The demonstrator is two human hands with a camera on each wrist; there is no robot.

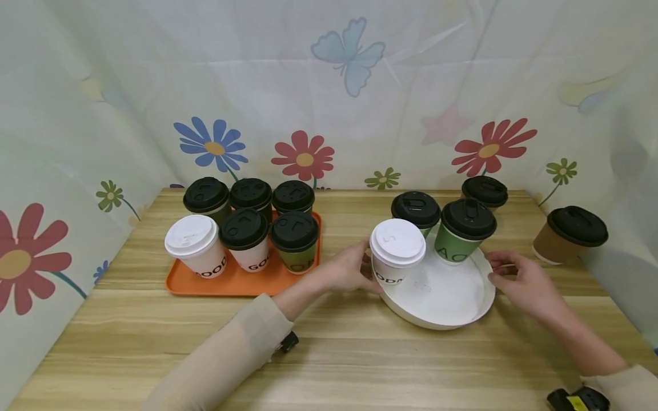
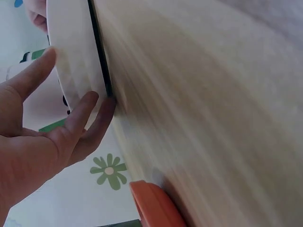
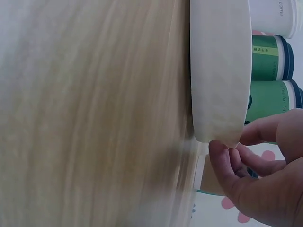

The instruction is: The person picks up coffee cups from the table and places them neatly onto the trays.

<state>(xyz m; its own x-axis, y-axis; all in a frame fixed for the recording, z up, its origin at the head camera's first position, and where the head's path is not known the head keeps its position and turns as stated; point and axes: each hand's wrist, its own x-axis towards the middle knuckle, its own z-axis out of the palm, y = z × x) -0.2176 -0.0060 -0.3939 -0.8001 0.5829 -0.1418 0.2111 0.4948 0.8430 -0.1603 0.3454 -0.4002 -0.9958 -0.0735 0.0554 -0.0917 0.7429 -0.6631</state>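
Note:
A round white tray [image 1: 442, 302] stands on the wooden table, gripped from both sides. My left hand [image 1: 346, 268] holds its left edge, thumb at the rim and fingertips low on the outer wall in the left wrist view. On the opposite edge, my right hand [image 1: 526, 285] pinches the tray between thumb and curled fingers. Toward the tray's left and back stand a white paper cup [image 1: 396, 251] with a white lid, a green cup [image 1: 457, 245] with a black lid, and another black-lidded green cup [image 1: 415, 210] behind them.
Left of the white tray lies an orange tray [image 1: 205, 288] carrying several lidded paper cups in two rows. A brown cup [image 1: 557, 242] with a black lid stands at the right, beyond my right hand. Another black-lidded cup [image 1: 485, 191] is at the back. A printed curtain [image 1: 401, 114] borders the table.

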